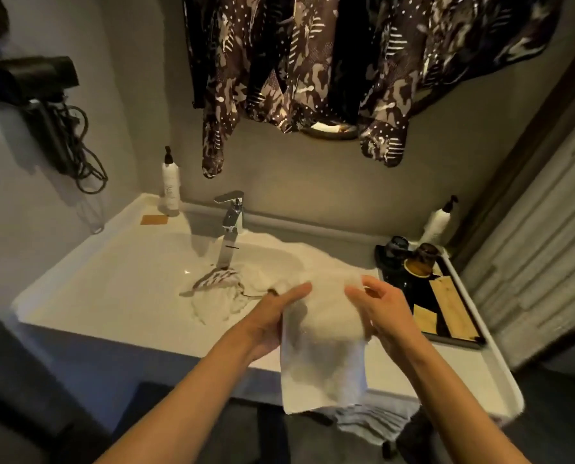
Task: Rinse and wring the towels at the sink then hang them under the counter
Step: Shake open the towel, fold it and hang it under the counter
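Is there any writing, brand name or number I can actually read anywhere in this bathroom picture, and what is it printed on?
No text can be read in this view.
White pump bottle left of the tap: faint grey print on its side, too small and blurred to read.
White pump bottle at the right corner: no print can be made out.
Tan cards on the black tray: no lettering shows.
Held towel: no visible label.

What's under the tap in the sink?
Under the tap, a crumpled white towel and a patterned cloth lie in the sink. They hide the drain.
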The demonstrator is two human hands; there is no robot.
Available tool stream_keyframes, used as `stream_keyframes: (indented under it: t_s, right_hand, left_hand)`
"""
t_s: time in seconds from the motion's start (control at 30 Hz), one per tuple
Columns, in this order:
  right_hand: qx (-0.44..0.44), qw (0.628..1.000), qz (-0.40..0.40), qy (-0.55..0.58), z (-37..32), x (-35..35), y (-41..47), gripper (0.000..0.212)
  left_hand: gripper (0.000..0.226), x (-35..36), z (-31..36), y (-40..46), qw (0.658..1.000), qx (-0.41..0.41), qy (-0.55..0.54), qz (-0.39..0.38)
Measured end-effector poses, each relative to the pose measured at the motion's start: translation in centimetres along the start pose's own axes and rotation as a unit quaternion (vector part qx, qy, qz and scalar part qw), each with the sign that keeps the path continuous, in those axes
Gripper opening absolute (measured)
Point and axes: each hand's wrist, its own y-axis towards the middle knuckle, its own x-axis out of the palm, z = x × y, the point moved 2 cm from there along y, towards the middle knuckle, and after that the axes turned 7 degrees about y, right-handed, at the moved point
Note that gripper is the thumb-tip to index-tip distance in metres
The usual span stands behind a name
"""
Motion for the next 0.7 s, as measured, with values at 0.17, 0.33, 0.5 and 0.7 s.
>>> stream_keyframes:
  t_s: [0.17,0.33,0.5,0.7]
  right_hand:
    - [0.039,0.997,0.045,0.05,2.1,-5.5,-5.5,0.013]
    - [0.106,0.972,0.153,0.144,7.4,-10.9,-9.4,0.014]
    - [0.201,0.954,0.147,0.166,15.0,-14.9,-14.5,0.021]
    - [0.222,0.938,0.14,0.226,23.5,-21.5,-18.9,0.024]
  left_hand:
    - [0.038,2.1,-2.6,-2.3,0.979,-0.011,0.203,0.028]
    - [0.031,4.9,-7.9,-2.6,0.982,-0.046,0.175,0.046]
    - [0.023,9.3,-16.3,-1.2,0.958,-0.103,0.258,0.067]
    - [0.059,14.9,-28.5,-0.8,0.954,-0.178,0.234,0.06]
